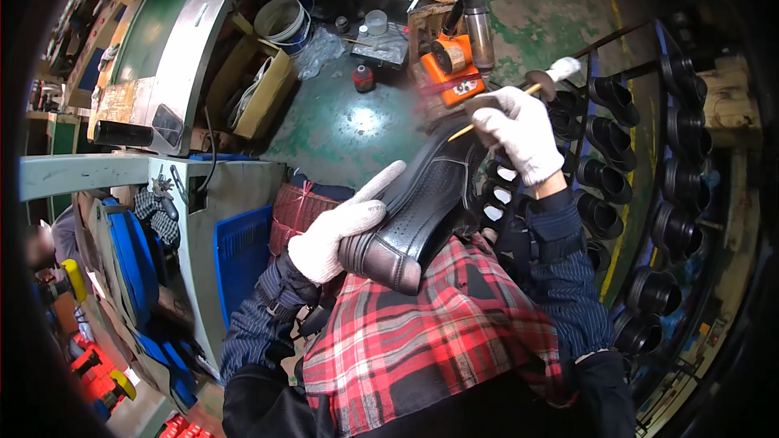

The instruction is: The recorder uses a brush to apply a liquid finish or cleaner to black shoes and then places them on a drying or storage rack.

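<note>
— Red plaid cloth (438, 332) covered the lap, and on it lay the black shoe (426, 211), toe nearest.
— And the hands?
— Left hand (337, 235) cupped the toe, forefinger spread along the side; right hand (519, 134) pinched a thin brush (545, 79) over the heel.
— How would it handle?
— Light, probably stiff-soled with a soft upper; best gripped at toe and sole. Farther right stood a rack of black shoes (649, 195).

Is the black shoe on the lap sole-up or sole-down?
Sole-up: the black shoe shows its textured sole, steadied by the left hand on the plaid cloth.
</note>
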{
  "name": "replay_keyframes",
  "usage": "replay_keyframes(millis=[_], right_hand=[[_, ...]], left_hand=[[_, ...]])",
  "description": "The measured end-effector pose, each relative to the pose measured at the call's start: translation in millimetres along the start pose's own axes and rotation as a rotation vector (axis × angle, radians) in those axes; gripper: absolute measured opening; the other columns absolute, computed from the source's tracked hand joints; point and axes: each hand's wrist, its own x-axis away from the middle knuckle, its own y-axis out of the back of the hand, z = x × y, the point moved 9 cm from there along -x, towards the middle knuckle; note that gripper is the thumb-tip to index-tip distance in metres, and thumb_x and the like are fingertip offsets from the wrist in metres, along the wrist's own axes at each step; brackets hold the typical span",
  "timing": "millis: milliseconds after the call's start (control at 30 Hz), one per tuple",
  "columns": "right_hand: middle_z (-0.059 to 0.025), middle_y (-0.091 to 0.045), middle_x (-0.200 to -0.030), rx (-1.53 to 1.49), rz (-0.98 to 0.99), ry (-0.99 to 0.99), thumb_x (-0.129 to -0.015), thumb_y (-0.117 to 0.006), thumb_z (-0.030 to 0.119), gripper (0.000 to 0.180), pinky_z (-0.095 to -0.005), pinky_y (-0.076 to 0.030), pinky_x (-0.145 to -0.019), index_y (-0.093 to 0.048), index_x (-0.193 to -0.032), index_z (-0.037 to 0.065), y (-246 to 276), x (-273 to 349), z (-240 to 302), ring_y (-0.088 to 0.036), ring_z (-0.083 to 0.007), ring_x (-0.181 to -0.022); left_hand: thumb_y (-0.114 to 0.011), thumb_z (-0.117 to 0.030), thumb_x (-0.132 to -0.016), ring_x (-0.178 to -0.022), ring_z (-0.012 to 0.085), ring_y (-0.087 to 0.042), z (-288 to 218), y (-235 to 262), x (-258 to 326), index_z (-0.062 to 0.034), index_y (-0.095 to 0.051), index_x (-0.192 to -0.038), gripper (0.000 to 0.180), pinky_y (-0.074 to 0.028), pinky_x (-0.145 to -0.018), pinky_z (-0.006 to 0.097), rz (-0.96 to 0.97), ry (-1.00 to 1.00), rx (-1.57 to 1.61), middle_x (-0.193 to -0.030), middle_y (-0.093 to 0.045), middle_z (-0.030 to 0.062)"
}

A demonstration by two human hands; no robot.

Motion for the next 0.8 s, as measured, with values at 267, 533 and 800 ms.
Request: replay_keyframes(millis=[267,533,800], right_hand=[[-0.0101,-0.071,-0.091,0.307,-0.13,0.41,-0.083,-0.072,0.018,0.023,-0.0317,-0.054,-0.074,-0.073,-0.1,0.003,-23,38,72,-0.069,-0.0218,-0.079],[-0.0104,-0.068,-0.095,0.662,-0.098,0.623,-0.081,-0.078,0.022,0.027,-0.0358,-0.055,-0.072,-0.07,-0.101,0.006,-91,65,102,-0.067,-0.0252,-0.08],[-0.0174,-0.068,-0.107,0.382,-0.07,0.876,-0.08,-0.069,-0.001,0.033,-0.0385,-0.056,-0.083,-0.066,-0.112,-0.005,-95,96,117,-0.068,-0.0298,-0.096]], left_hand=[[-0.05,-0.02,-0.101,-0.131,0.0252,-0.051,-4,8,-11,-0.0099,-0.01,-0.159,0.071,-0.044,-0.108,0.038,-0.118,-0.084,0.06,-0.153,-0.037,0.0164],[-0.053,-0.023,-0.101,-0.111,0.0202,-0.063,-5,33,-40,-0.0084,-0.022,-0.152,0.062,-0.055,-0.093,0.036,-0.151,-0.179,0.052,-0.128,-0.057,0.0109],[-0.052,-0.037,-0.1,-0.111,0.0279,-0.063,-30,20,-54,-0.0059,-0.057,-0.126,0.041,-0.05,-0.098,0.042,-0.169,-0.284,0.331,-0.125,-0.064,0.0144]])
